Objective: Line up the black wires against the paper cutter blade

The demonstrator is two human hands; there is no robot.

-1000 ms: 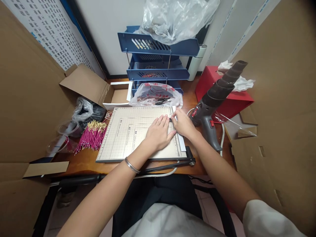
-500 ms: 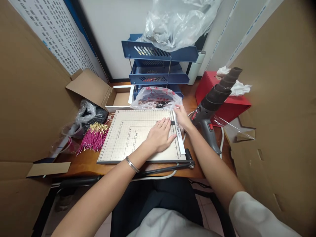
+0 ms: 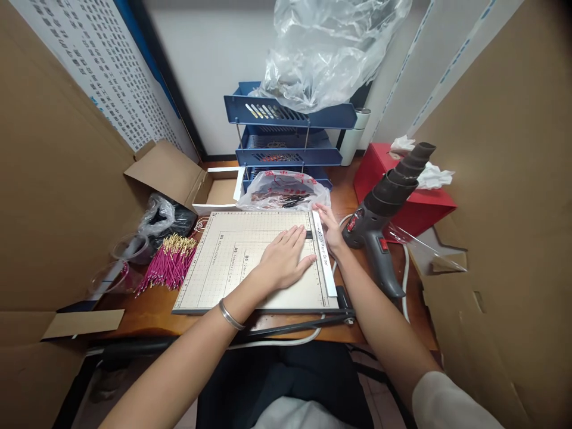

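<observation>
A cream paper cutter (image 3: 210, 262) with printed grid lines lies on the wooden desk, its black arm (image 3: 290, 328) lowered along the near edge. Flat on the board rests my left hand (image 3: 283, 259), fingers stretched out, tips beside a small black piece (image 3: 309, 235) near the white guard strip (image 3: 325, 256). My right hand (image 3: 329, 229) is at the outer side of that strip, near its far end. Its fingers are bent in toward the cutter's edge, and whatever they may pinch is hidden.
Left of the cutter lie a bundle of magenta sticks with gold tips (image 3: 167, 262), clear plastic cups (image 3: 131, 247) and an open carton (image 3: 218, 187). Behind are a plastic bag (image 3: 286, 190) and blue trays (image 3: 290, 156). A heat gun (image 3: 379, 226) and red tissue box (image 3: 429, 205) stand right.
The whole view has shifted, so the desk sits lower in the picture. My left hand has slid slightly left on the board, while the right hand stays at the strip's far end.
</observation>
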